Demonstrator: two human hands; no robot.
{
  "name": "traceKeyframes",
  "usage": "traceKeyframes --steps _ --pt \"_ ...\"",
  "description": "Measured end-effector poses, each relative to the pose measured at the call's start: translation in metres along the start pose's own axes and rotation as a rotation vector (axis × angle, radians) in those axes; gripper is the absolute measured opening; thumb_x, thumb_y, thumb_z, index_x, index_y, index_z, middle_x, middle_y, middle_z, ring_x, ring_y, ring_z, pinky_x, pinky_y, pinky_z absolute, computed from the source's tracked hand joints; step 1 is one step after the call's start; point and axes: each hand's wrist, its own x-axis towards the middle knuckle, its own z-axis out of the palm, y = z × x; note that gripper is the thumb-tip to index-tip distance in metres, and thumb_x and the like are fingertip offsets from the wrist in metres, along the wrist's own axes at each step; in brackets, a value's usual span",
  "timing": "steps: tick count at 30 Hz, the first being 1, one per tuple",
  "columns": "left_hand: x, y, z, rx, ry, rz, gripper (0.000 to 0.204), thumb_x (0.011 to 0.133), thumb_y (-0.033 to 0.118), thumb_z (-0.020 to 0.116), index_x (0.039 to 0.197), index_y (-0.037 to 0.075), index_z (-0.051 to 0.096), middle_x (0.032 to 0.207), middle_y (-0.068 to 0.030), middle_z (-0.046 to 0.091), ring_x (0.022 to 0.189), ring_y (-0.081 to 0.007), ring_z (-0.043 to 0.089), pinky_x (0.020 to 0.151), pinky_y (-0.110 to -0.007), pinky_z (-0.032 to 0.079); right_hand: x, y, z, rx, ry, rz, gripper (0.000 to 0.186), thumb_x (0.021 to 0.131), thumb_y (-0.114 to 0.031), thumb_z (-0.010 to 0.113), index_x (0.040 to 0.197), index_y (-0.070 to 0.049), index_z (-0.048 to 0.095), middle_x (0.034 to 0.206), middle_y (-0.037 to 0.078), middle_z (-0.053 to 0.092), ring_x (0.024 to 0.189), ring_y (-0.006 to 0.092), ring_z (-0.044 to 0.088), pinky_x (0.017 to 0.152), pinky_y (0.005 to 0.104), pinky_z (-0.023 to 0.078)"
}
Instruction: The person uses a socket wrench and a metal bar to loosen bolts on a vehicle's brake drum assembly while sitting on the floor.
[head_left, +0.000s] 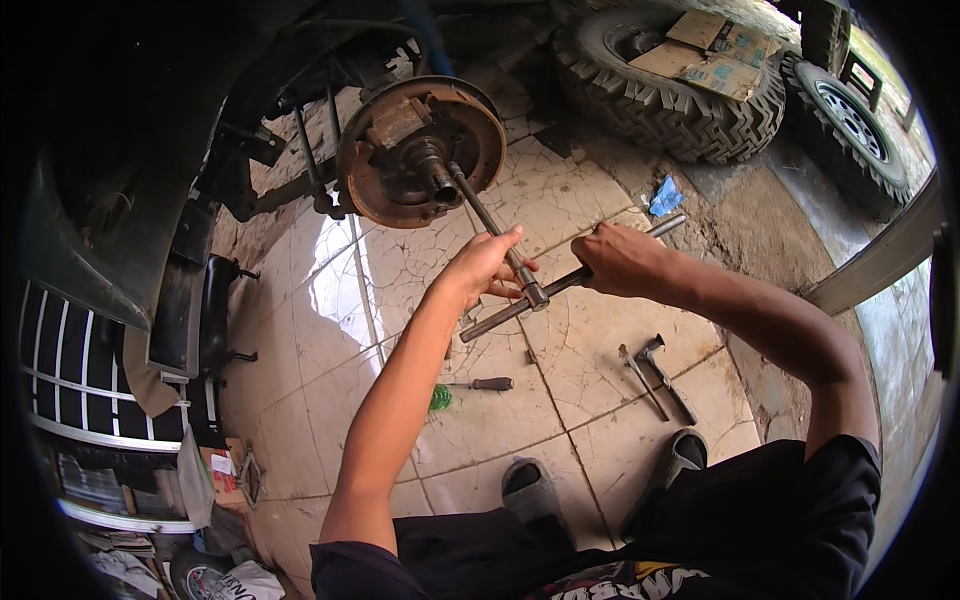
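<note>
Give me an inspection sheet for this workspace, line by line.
Surface: cracked, glossy tiled floor, dusty.
Job's things: T-handle socket wrench, its long shaft seated on the hub of a rusty brake backing plate; wheel is off.
Clutter: screwdriver by a green object; hammer; blue rag; cardboard box.
Grippers: left hand grips the shaft at the crossbar; right hand grips the crossbar.
Cables: nothing seen.
Surroundings: knobby tyre topped with cardboard; second wheel; vehicle body at left.

Left hand (483, 268) and right hand (618, 260) closed, arms outstretched.
</note>
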Motion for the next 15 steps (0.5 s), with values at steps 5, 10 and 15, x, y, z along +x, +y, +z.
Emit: traceKeyframes --steps 5,10,15 --pt "-0.034 -0.013 0.031 0.385 -0.031 -0.025 0.041 0.093 0.039 0.041 0.089 0.0 0.055 0.07 -0.0109 0.062 0.056 -0.0207 0.063 0.051 -0.032 0.049 -0.001 0.006 0.007 -0.075 -0.012 0.024 0.023 0.075 -0.019 0.07 0.081 0.001 0.06 0.069 0.016 0.064 0.067 0.0351 0.064 0.06 0.0414 0.052" --pt "-0.03 -0.043 0.041 0.629 0.296 0.226 0.049 0.083 0.041 0.047 0.086 -0.008 0.053 0.079 -0.0244 0.062 0.083 -0.0373 0.062 0.076 -0.041 0.047 -0.016 0.001 0.018 -0.096 0.615 -0.237 0.023 0.076 -0.021 0.071 0.078 -0.003 0.057 0.067 0.007 0.058 0.068 0.0271 0.058 0.059 0.0356 0.046" --pt "-0.029 -0.054 0.034 0.612 0.302 0.252 0.05 0.085 0.043 0.049 0.083 -0.006 0.054 0.078 -0.0218 0.061 0.08 -0.033 0.06 0.074 -0.039 0.046 -0.092 -0.013 0.05 0.877 0.146 0.346 0.033 0.085 -0.033 0.067 0.083 -0.003 0.055 0.083 0.008 0.055 0.073 0.016 0.055 0.064 0.0293 0.044"
